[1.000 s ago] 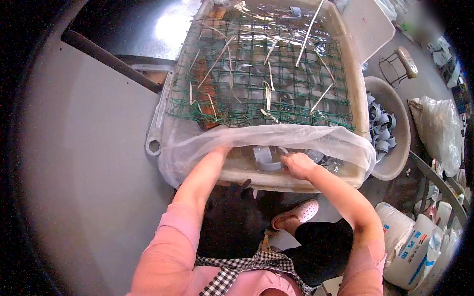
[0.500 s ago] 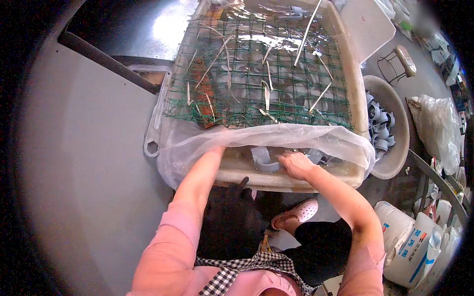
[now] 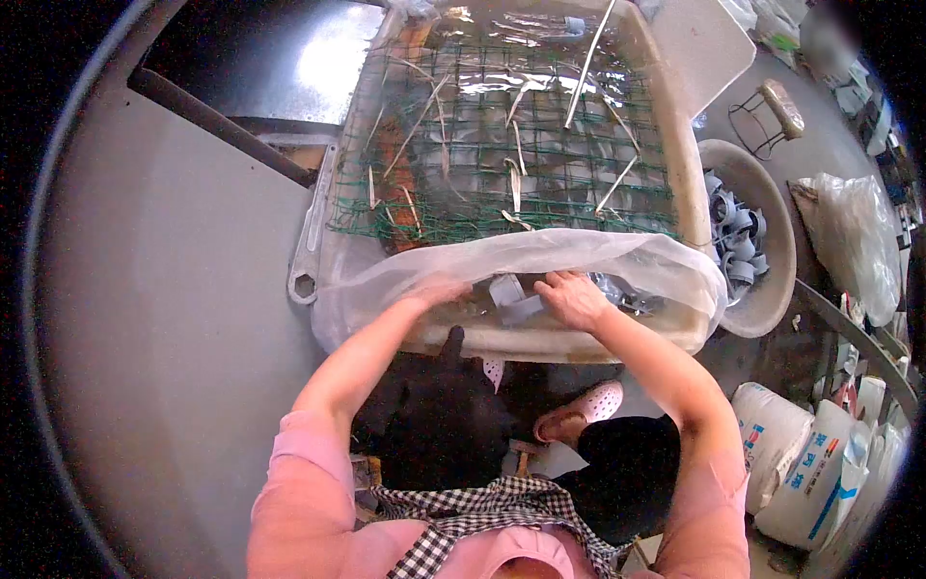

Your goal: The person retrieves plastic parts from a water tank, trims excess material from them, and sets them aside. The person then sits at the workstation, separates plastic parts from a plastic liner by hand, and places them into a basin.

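My right hand [image 3: 576, 301] is at the near end of a water-filled tub [image 3: 687, 164], its fingers closed at the right end of a grey curved plastic fitting [image 3: 517, 301]. More grey pieces [image 3: 622, 291] lie to the right of that hand, partly covered. My left hand [image 3: 442, 289] is low over the tub's near left part, beside a translucent white sheet [image 3: 569, 249]; its fingertips are partly hidden, so its grip is unclear. Beyond the sheet, a green mesh [image 3: 482, 183] with pale strips tied to it covers many submerged grey pieces.
A rusty brown bar [image 3: 397, 183] lies at the mesh's left side. Left of the tub is a large wrench-shaped metal piece [image 3: 307, 241]. A round basin [image 3: 781, 261] on the right holds grey fittings [image 3: 738, 236]. White sacks [image 3: 805, 482] and a stool [image 3: 779, 111] stand farther right.
My left hand has drawn back from beneath the sheet toward the near rim and now shows. My right hand has shifted slightly forward, still at the grey fitting. The view has moved a little.
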The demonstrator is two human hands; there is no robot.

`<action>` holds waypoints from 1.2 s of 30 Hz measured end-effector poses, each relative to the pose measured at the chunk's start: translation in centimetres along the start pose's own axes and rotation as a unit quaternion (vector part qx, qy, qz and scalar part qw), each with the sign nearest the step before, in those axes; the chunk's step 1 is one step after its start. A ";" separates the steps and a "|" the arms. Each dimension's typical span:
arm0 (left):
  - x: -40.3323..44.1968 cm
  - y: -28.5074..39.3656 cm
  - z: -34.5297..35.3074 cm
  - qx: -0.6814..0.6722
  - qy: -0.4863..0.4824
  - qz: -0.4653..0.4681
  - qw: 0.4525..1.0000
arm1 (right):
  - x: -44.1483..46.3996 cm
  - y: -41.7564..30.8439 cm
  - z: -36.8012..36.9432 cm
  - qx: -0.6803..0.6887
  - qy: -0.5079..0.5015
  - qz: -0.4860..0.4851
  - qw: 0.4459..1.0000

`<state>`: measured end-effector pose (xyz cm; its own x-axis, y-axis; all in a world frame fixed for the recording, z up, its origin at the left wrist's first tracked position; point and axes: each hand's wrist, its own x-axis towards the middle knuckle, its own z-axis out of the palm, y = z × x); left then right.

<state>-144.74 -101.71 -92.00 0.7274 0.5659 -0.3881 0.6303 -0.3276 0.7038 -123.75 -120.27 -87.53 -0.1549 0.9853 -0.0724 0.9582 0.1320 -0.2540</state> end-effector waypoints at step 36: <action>6.9 -7.5 2.5 0.312 0.142 0.014 0.939 | -13.7 11.7 -8.9 0.463 0.489 0.439 0.596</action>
<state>-143.77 -97.23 -101.48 0.7001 0.7007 -0.1372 0.7128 -0.6749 0.1909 -108.24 -131.23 -80.95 0.9549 0.2836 -0.0876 -0.0456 -0.1512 -0.9874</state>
